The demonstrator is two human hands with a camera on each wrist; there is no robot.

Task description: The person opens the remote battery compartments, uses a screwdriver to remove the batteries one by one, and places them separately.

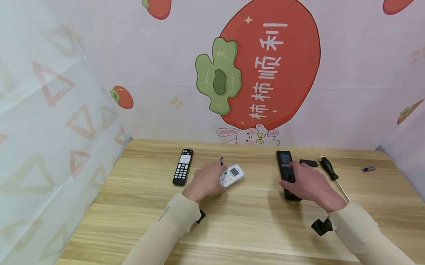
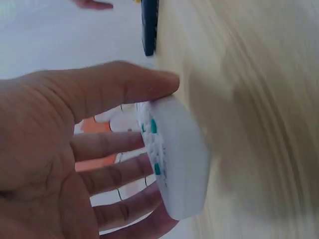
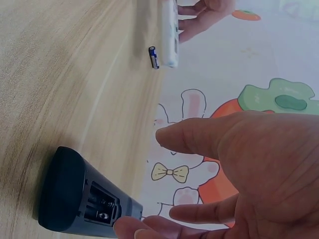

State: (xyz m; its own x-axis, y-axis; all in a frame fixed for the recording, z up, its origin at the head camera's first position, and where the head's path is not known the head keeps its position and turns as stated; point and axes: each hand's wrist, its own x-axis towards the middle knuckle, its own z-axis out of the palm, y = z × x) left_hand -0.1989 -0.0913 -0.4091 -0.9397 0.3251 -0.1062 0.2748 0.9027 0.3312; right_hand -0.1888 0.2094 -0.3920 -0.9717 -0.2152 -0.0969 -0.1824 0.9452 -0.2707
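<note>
My left hand [image 1: 207, 181] grips a white remote control [image 1: 233, 173] with a small grey display. In the left wrist view, the thumb lies on one edge of the white remote [image 2: 187, 159] and the fingers reach round the other. My right hand [image 1: 308, 182] hovers at a black remote control [image 1: 285, 171] lying face down, thumb and fingers spread apart. The right wrist view shows its uncovered battery compartment [image 3: 101, 204] with metal contacts inside. Fingertips overlap the black remote's edge there; whether they touch it I cannot tell.
A black remote with white buttons [image 1: 182, 167] lies face up at the left. One battery [image 1: 222, 161] is behind the white remote; another battery [image 1: 368, 169] lies far right. A black battery cover [image 1: 309, 163] and a screwdriver [image 1: 327, 169] lie beside the right hand.
</note>
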